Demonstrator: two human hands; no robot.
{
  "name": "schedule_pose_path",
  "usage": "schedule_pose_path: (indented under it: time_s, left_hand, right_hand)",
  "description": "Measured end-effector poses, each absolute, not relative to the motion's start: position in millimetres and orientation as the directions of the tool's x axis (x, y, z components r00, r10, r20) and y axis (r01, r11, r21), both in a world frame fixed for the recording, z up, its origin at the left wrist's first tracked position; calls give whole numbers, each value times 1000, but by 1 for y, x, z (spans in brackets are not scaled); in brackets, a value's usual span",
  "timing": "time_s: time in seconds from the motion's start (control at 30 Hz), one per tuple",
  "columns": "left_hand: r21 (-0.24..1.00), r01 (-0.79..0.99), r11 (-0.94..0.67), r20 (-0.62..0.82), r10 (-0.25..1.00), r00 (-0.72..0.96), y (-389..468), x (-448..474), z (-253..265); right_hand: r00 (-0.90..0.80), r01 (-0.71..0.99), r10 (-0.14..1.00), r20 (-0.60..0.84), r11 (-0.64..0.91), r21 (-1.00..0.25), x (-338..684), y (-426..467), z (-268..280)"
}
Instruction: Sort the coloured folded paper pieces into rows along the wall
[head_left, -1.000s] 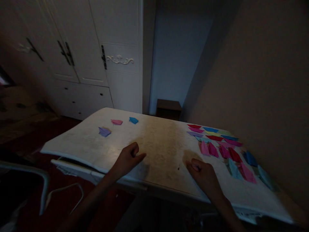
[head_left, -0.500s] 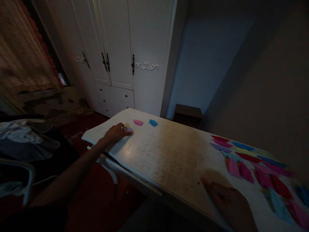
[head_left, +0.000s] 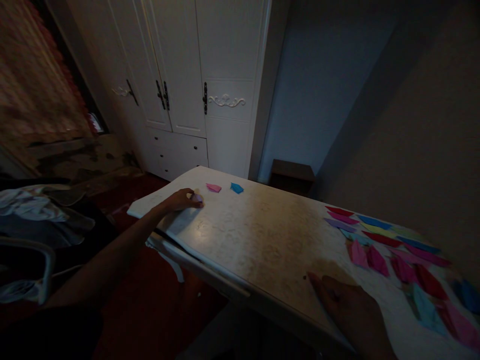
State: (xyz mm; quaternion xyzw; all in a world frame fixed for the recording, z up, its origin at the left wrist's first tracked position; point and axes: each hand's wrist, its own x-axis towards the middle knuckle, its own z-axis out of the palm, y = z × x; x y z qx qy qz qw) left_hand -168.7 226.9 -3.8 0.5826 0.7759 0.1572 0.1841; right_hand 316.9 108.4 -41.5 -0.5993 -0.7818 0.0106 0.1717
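At the far left end of the table, my left hand pinches a small folded lilac paper piece between thumb and fingers, low over the surface. Just beyond it lie a pink folded paper piece and a blue folded paper piece. My right hand rests at the near edge on the right, one finger stretched out and the others loosely bent, with nothing seen in it. A tiny dark speck lies by its fingertip.
Several folded paper pieces, including a red one and a light blue one, lie in rows at the table's right. A white wardrobe and a small brown cabinet stand behind. A chair frame with cloth is at left.
My left hand has shifted very slightly, still pinching the lilac paper piece. My right hand stays at the near edge. The whole view has moved a little.
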Motion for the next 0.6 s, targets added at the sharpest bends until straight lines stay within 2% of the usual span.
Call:
schedule_pose_path:
  time_s: [0.17, 0.37, 0.47, 0.6]
  left_hand:
    - [579, 768, 274, -139, 961, -238, 226, -171, -3]
    - [711, 679, 185, -132, 983, -129, 221, -177, -13]
    - [727, 673, 135, -95, 991, -96, 215, -169, -11]
    - [687, 726, 30, 2, 999, -43, 202, -153, -5]
  right_hand:
    - [-232, 942, 936, 265, 284, -178, 316, 108, -43]
    - [-257, 945, 928, 269, 299, -129, 318, 108, -46]
    - [-260, 941, 924, 281, 308, -139, 319, 108, -48]
    - [-256, 942, 920, 296, 306, -136, 320, 108, -50]
